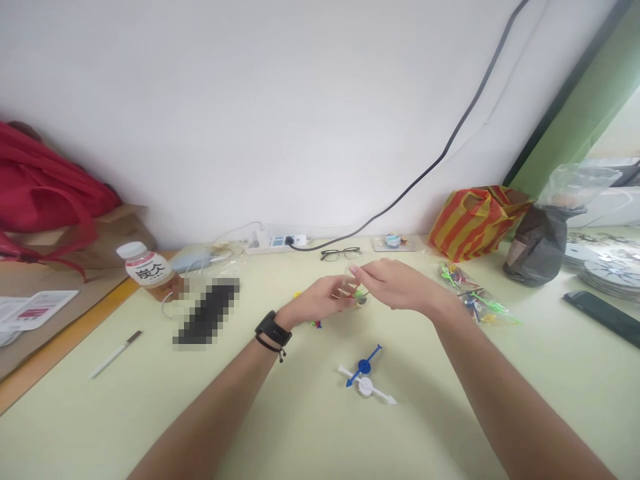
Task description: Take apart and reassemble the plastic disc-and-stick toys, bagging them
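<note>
My left hand (325,299) and my right hand (389,283) meet above the middle of the table. Their fingers are closed on what looks like a small clear plastic bag (349,285), with green and dark bits showing near the fingertips; its contents are mostly hidden. Below them lie a blue arrow spinner (365,366) and a white arrow spinner (366,387), the blue one partly crossing the white. Small colored pieces (317,325) peek out from under my left hand.
Bagged colorful spinners (473,300) lie to the right, near a striped bag (475,223) and a grey bag (535,247). Glasses (341,253) and a power strip (275,244) sit by the wall. Leftward are a bottle (150,270), a pixelated dark object (207,313) and a pen (116,355).
</note>
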### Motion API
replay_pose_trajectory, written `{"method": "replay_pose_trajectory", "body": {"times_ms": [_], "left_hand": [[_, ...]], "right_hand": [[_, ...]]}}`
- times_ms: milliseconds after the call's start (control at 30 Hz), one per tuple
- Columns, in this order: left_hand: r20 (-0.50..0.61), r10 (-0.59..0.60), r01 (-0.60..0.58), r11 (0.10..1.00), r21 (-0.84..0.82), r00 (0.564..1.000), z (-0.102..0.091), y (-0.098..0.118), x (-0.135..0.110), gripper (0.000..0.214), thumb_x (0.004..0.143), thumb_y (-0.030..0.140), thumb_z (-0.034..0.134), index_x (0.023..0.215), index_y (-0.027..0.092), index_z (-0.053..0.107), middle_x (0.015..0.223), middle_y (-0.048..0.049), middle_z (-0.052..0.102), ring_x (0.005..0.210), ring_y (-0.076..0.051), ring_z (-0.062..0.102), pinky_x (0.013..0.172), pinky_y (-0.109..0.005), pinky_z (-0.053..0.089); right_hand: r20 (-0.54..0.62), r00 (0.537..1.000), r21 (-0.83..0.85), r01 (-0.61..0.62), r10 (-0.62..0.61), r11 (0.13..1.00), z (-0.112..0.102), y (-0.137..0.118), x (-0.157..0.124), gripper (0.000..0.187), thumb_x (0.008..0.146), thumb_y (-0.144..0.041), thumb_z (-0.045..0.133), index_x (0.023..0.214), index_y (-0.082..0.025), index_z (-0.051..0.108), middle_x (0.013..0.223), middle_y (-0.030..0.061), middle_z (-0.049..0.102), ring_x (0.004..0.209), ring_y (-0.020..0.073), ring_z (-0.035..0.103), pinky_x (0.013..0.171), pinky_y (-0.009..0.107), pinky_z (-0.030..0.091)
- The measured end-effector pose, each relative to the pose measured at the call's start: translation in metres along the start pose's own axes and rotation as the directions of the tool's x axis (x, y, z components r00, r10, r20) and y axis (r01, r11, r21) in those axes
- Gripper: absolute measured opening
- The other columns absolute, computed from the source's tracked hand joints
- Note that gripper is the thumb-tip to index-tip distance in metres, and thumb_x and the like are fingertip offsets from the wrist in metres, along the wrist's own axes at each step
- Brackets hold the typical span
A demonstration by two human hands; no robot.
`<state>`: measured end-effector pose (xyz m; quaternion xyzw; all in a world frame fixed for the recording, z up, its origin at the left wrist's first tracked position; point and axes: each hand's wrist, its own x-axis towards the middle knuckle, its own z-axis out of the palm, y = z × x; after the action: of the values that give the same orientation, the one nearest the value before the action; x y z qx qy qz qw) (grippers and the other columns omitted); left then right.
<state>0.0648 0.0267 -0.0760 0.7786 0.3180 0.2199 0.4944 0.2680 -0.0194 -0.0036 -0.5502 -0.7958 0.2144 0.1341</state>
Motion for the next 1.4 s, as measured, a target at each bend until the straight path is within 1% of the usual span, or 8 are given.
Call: {"method": "replay_pose_trajectory", "body": {"times_ms": [267, 433, 600, 733, 867, 1033, 1200, 1400], "left_hand": [[0.032, 0.011, -0.011, 1.000, 0.003, 0.999, 0.001, 0.002, -0.001, 0.027, 0.089, 0.038, 0.066, 0.105, 0.018, 0.072, 0.095, -0.0084, 0.073, 0.090, -0.023, 0.070, 0.073, -0.032, 0.056], [0.017, 0.010, -0.011, 0.999, 0.031, 1.000, 0.000, 0.004, -0.001, 0.026, 0.092, 0.038, 0.064, 0.105, 0.017, 0.071, 0.096, -0.0082, 0.072, 0.086, -0.021, 0.069, 0.072, -0.030, 0.054], [0.028, 0.003, -0.004, 0.999, 0.034, 1.000, 0.001, 0.002, 0.000, 0.030, 0.092, 0.044, 0.065, 0.104, 0.017, 0.072, 0.098, -0.0085, 0.074, 0.088, -0.022, 0.069, 0.072, -0.030, 0.054], [-0.025, -0.006, 0.008, 0.996, 0.087, 1.000, 0.004, -0.006, 0.001, 0.039, 0.085, 0.046, 0.075, 0.112, 0.018, 0.071, 0.099, -0.0079, 0.074, 0.080, -0.021, 0.068, 0.065, -0.029, 0.052], [-0.016, -0.009, 0.011, 0.997, 0.081, 1.000, 0.000, -0.006, 0.001, 0.036, 0.091, 0.043, 0.068, 0.116, 0.017, 0.070, 0.094, -0.0071, 0.074, 0.079, -0.019, 0.066, 0.068, -0.029, 0.051], [-0.116, 0.084, -0.077, 0.995, 0.056, 0.990, -0.005, 0.004, 0.001, 0.050, 0.081, 0.045, 0.082, 0.122, 0.020, 0.069, 0.114, -0.0077, 0.071, 0.097, -0.021, 0.065, 0.082, -0.030, 0.051], [-0.064, 0.018, -0.022, 0.998, -0.058, 0.998, 0.001, -0.003, 0.002, 0.041, 0.085, 0.049, 0.079, 0.109, 0.017, 0.072, 0.078, 0.0000, 0.062, 0.071, -0.015, 0.059, 0.065, -0.027, 0.046], [-0.175, -0.038, -0.021, 0.947, -0.322, 0.984, -0.004, -0.018, 0.007, 0.051, 0.081, 0.046, 0.085, 0.119, 0.016, 0.071, 0.103, -0.0107, 0.073, 0.092, -0.022, 0.071, 0.085, -0.038, 0.057]], "right_hand": [[0.113, 0.993, 0.075, -0.047, 0.038, 0.996, 0.001, 0.004, -0.001, 0.065, 0.103, -0.067, 0.030, 0.091, -0.019, 0.072, 0.073, 0.0045, 0.071, 0.042, 0.0165, 0.060, 0.063, 0.035, 0.045], [0.047, 0.999, 0.089, -0.029, 0.025, 0.996, -0.002, -0.001, -0.002, 0.066, 0.104, -0.067, 0.026, 0.073, -0.019, 0.062, 0.076, 0.0072, 0.072, 0.052, 0.0182, 0.062, 0.060, 0.033, 0.044], [0.117, 0.991, 0.038, -0.069, 0.064, 0.997, 0.002, 0.002, 0.000, 0.067, 0.101, -0.071, 0.030, 0.064, -0.020, 0.053, 0.065, 0.0068, 0.066, 0.057, 0.0207, 0.062, 0.061, 0.034, 0.042], [0.077, 0.994, 0.068, 0.066, -0.071, 0.995, 0.000, 0.005, 0.002, 0.062, 0.104, -0.064, 0.033, 0.073, -0.020, 0.063, 0.076, 0.0057, 0.071, 0.069, 0.0204, 0.064, 0.062, 0.031, 0.041], [0.044, 0.986, 0.068, 0.155, -0.158, 0.986, -0.008, 0.013, 0.002, 0.036, 0.097, -0.051, 0.057, 0.083, -0.021, 0.071, 0.081, 0.0033, 0.073, 0.068, 0.0177, 0.063, 0.059, 0.029, 0.041], [-0.153, 0.962, 0.085, 0.241, -0.226, 0.967, -0.010, 0.014, 0.004, 0.017, 0.093, -0.027, 0.060, 0.084, -0.021, 0.072, 0.077, 0.0011, 0.072, 0.069, 0.0161, 0.063, 0.063, 0.027, 0.043], [-0.224, 0.941, 0.126, 0.285, -0.252, 0.950, -0.004, 0.001, 0.005, 0.013, 0.091, -0.027, 0.063, 0.083, -0.021, 0.071, 0.076, 0.0000, 0.071, 0.064, 0.0145, 0.062, 0.058, 0.026, 0.043], [-0.653, 0.752, 0.241, 0.326, -0.096, 0.914, -0.012, 0.014, 0.008, 0.019, 0.092, -0.039, 0.067, 0.092, -0.021, 0.060, 0.084, 0.0012, 0.066, 0.060, 0.0118, 0.055, 0.056, 0.026, 0.042]]}}
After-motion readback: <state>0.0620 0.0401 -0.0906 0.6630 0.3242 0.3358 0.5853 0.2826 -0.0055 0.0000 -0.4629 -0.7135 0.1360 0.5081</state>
